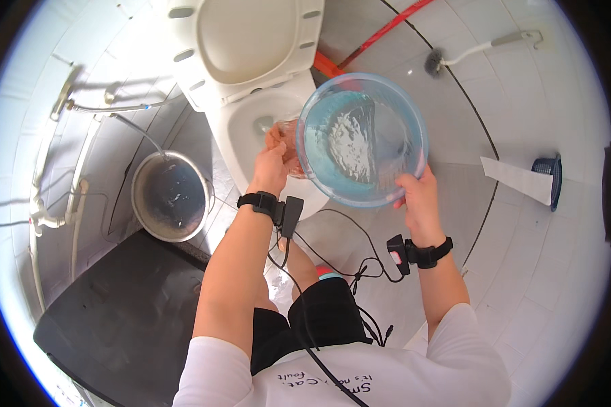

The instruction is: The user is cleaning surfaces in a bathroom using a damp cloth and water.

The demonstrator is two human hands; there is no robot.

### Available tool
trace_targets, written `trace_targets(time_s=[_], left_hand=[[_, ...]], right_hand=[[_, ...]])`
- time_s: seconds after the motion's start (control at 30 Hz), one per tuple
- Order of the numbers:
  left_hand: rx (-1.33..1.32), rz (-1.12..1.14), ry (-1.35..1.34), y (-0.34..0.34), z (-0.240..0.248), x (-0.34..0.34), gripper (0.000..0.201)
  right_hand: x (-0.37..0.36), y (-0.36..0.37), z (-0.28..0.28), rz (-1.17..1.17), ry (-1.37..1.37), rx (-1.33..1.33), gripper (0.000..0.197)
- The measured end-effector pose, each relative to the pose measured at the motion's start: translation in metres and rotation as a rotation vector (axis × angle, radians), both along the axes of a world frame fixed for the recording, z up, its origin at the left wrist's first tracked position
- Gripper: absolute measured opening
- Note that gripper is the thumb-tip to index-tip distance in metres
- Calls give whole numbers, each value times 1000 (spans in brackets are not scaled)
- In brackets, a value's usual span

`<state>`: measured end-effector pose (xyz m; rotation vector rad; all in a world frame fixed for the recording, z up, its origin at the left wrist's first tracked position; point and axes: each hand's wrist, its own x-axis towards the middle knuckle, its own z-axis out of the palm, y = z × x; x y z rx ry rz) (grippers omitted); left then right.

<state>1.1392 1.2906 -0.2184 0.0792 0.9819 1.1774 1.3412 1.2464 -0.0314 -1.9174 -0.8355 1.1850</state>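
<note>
A translucent blue plastic basin (312, 173) with water in it is tilted to the left, beside and partly over the open toilet bowl (241, 129). My right hand (417, 197) is closed on its lower right rim, with the thumb on top. At the basin's left side, my left hand (276, 159) is closed against the edge, above the toilet bowl. Clear water appears to spill over that edge and across the left fingers, blurring them, so their exact grip is partly hidden. Black straps with small devices circle both wrists.
A round bucket (137, 193) of dark water stands left of the toilet, with a hose (139, 130) running into it. A dark board-like surface (125, 315) lies at lower left. A toilet brush (448, 62) hangs on the right wall. Cables (360, 261) dangle between my arms.
</note>
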Motion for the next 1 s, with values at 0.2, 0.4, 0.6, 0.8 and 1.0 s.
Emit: trace_targets(time_s=[0.2,0.4,0.6,0.8,1.0], left_hand=[[-141,70,-73,13,-20,7,10],[-63,88,-159,-2,-29,1,10],[-185,-58,9,-13,-5,2,20],[-56,-76,-29,-14,-12,-8,25],[14,-255,37,-18,-8,-15,16]], right_hand=[[15,7,-3,-8,18,33,52],[16,10,-7,-12,25,30,58],[9,17,-2,77,-71,73,65],[-12,22,-5,231,-312,177,69],[-32,13,-2,426,-675,320,65]])
